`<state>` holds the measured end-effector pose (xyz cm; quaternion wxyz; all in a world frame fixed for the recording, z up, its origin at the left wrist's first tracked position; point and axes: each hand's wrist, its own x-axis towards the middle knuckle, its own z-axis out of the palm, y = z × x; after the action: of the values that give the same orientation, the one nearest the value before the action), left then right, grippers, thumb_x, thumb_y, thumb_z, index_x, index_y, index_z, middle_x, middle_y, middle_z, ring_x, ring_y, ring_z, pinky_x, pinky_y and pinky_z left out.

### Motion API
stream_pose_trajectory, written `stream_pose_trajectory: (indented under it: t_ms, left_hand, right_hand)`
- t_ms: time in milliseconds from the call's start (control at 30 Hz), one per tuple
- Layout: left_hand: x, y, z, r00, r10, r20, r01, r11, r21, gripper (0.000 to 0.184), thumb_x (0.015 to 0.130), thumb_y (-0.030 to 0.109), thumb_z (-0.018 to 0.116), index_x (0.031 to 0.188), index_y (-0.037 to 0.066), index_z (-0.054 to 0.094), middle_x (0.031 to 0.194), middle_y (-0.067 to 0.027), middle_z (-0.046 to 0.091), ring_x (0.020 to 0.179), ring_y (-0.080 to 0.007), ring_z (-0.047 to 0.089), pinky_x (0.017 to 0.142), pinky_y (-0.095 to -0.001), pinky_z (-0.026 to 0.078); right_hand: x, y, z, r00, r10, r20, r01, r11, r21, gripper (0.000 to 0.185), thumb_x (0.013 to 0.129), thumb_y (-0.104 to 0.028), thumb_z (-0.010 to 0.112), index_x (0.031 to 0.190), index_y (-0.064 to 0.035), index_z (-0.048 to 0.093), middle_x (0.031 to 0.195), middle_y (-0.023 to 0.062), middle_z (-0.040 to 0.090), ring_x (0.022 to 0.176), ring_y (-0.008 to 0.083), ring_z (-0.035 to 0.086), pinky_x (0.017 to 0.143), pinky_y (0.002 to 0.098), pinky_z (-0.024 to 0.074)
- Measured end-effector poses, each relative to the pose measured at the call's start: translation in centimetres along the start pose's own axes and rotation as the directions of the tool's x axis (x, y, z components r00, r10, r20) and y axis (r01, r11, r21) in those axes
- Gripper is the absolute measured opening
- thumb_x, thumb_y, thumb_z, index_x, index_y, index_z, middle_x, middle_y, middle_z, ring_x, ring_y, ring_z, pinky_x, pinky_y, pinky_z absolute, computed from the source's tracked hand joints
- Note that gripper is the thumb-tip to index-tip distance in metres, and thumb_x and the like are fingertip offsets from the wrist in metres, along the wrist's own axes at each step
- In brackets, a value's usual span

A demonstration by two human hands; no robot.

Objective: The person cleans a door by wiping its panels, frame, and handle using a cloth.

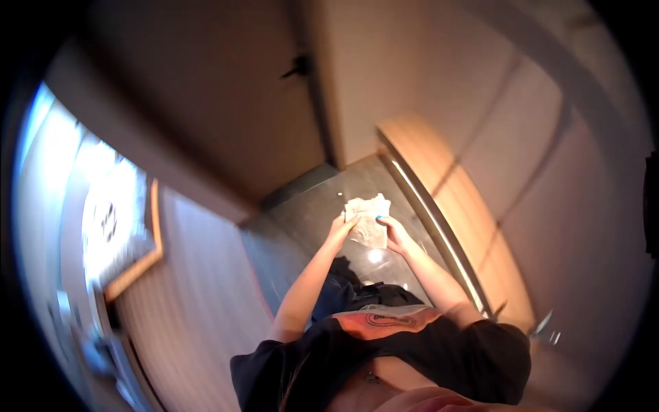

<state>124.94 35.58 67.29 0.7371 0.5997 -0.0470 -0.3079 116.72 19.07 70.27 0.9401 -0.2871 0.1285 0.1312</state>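
Between the two hands, out in front of the torso and above the grey, glossy floor, is a pale, crumpled, soft-looking sheet, paper or cloth, can't tell which. Left hand is on its left edge, right hand on its right edge; both touch it, so neither is nearer. Thumbs lie over the near face, pointing inward toward each other but apart, with sheet between them; a blue spot shows at the right thumb tip. Fingers look clamped on the sheet from both sides; those behind it are hidden, so exact finger placement can't be told. Sheet is roughly squarish; long axis, if any, seems to run away from the body, across the line joining the hands. Top edge is ragged and sticks up past the thumbs; lower part hangs below them, toward the black short-sleeved shirt. Blur hides finer folds.
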Motion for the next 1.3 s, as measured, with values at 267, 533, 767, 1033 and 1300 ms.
stream_pose_trajectory:
  t_ms: [267,533,767,1033,1300]
  left_hand:
    - [4.8,-0.7,7.9,0.823,0.112,0.557,-0.403,0.807,0.432,0.036,0.088,0.019,0.056,0.114,-0.006,0.055,0.103,-0.0134,0.063,0.092,-0.0189,0.059,0.081,-0.0305,0.046]
    - [9.6,3.3,7.4,0.330,-0.257,0.908,-0.490,0.776,0.398,0.030,0.092,0.016,0.048,0.110,-0.007,0.056,0.102,-0.0143,0.063,0.092,-0.0197,0.060,0.082,-0.0312,0.046]
    - [11.0,0.4,11.8,-0.124,-0.332,0.935,-0.460,0.854,0.243,0.031,0.090,0.024,0.053,0.102,-0.005,0.059,0.088,-0.0138,0.064,0.083,-0.0172,0.058,0.075,-0.0318,0.046]
    - [12.1,-8.2,13.3,-0.454,-0.339,0.824,-0.299,0.929,0.217,0.035,0.086,0.021,0.059,0.110,-0.003,0.052,0.097,-0.0138,0.061,0.089,-0.0178,0.057,0.078,-0.0311,0.045]
    - [10.0,-23.2,14.8,-0.518,-0.245,0.819,-0.360,0.931,0.051,0.043,0.083,0.030,0.062,0.109,-0.003,0.050,0.095,-0.0195,0.061,0.088,-0.0278,0.059,0.077,-0.0359,0.046]
  right_hand:
    - [-7.3,3.7,-3.0,0.759,-0.534,-0.373,0.627,0.752,0.201,0.038,0.092,-0.022,0.045,0.119,0.0050,0.049,0.114,0.0139,0.059,0.103,0.0226,0.058,0.093,0.0374,0.0447]
    - [-1.0,9.9,5.0,0.333,-0.602,-0.725,0.919,0.381,0.106,0.042,0.092,-0.029,0.044,0.123,-0.0010,0.048,0.119,0.0085,0.057,0.110,0.0216,0.054,0.097,0.0379,0.0395]
    - [1.6,10.3,8.4,-0.083,-0.367,-0.927,0.984,0.115,-0.133,0.041,0.090,-0.032,0.049,0.122,-0.0064,0.051,0.117,0.0057,0.059,0.106,0.0194,0.057,0.093,0.0365,0.0430]
    - [3.3,13.9,2.7,-0.280,-0.227,-0.933,0.958,-0.003,-0.287,0.039,0.089,-0.032,0.050,0.119,-0.0076,0.053,0.115,0.0049,0.060,0.104,0.0193,0.058,0.092,0.0360,0.0434]
    - [2.2,20.5,-7.9,-0.459,-0.052,-0.887,0.888,-0.003,-0.459,0.036,0.089,-0.026,0.052,0.118,-0.0049,0.053,0.113,0.0067,0.060,0.105,0.0200,0.057,0.093,0.0354,0.0429]
